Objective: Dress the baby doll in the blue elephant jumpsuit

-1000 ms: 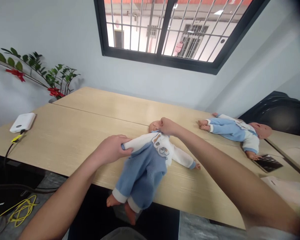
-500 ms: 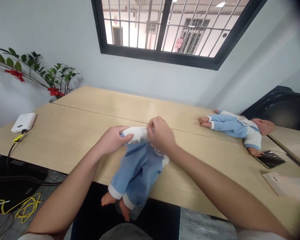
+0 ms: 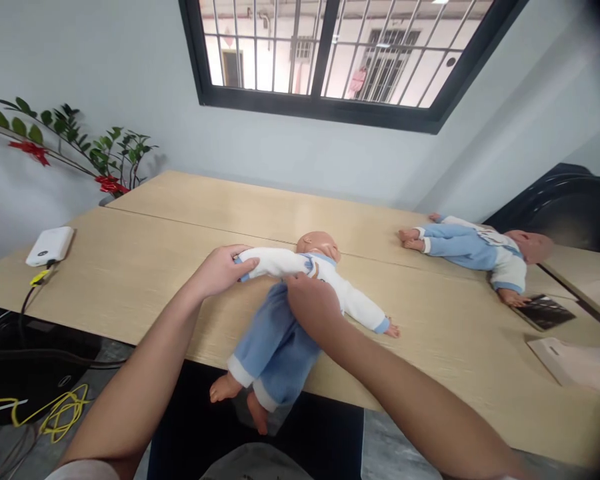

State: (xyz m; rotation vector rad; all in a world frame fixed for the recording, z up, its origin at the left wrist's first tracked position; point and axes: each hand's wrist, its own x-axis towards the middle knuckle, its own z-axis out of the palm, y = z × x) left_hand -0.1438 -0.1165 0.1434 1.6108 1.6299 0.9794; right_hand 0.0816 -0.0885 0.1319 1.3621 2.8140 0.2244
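A baby doll in a white top and blue trousers lies on its back on the wooden table, its legs hanging over the near edge. My left hand is closed round the cuff of the doll's outstretched sleeve. My right hand rests on the doll's chest, fingers pinching the white top just below the collar. The doll's head shows bare above my right hand, and its other arm stretches to the right.
A second doll in the same clothes lies at the far right. A dark tablet and a pale box sit at the right edge. A white device with a yellow cable is at the left, a plant behind it.
My right hand has moved down from the doll's head and collar to its chest, uncovering the head. My left hand has kept its hold on the sleeve and drawn it out to the left.
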